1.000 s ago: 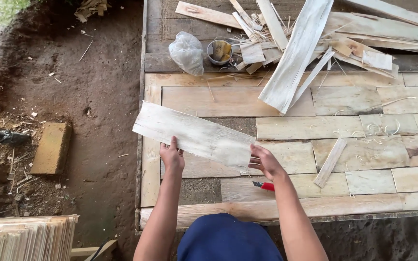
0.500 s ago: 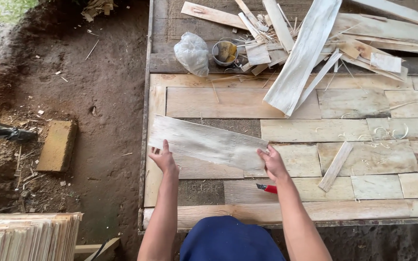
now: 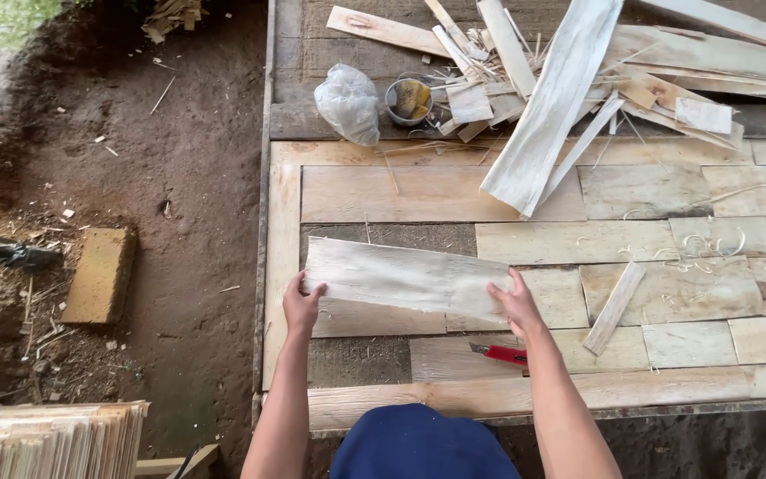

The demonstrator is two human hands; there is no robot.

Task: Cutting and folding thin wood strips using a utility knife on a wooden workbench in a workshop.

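A thin pale wood veneer sheet [image 3: 401, 278] lies across a panel of joined wood pieces [image 3: 525, 200], its left end near the panel's left frame. My left hand [image 3: 301, 303] grips the sheet's lower left corner. My right hand [image 3: 514, 302] holds its right end. The sheet sits almost flat over a dark gap in the panel. A red utility knife [image 3: 500, 354] rests on the panel just below my right wrist.
A loose narrow wood strip [image 3: 614, 307] lies to the right. At the back are a heap of veneer scraps [image 3: 578, 80], a small tin [image 3: 409, 99] and a plastic bag [image 3: 348, 104]. A brick [image 3: 99, 275] sits on the dirt at left; stacked sheets [image 3: 46, 439] at bottom left.
The sheet has swung from a raised, tilted hold to nearly level and lower over the panel. Both hands shifted with it, the left moving to the lower left corner.
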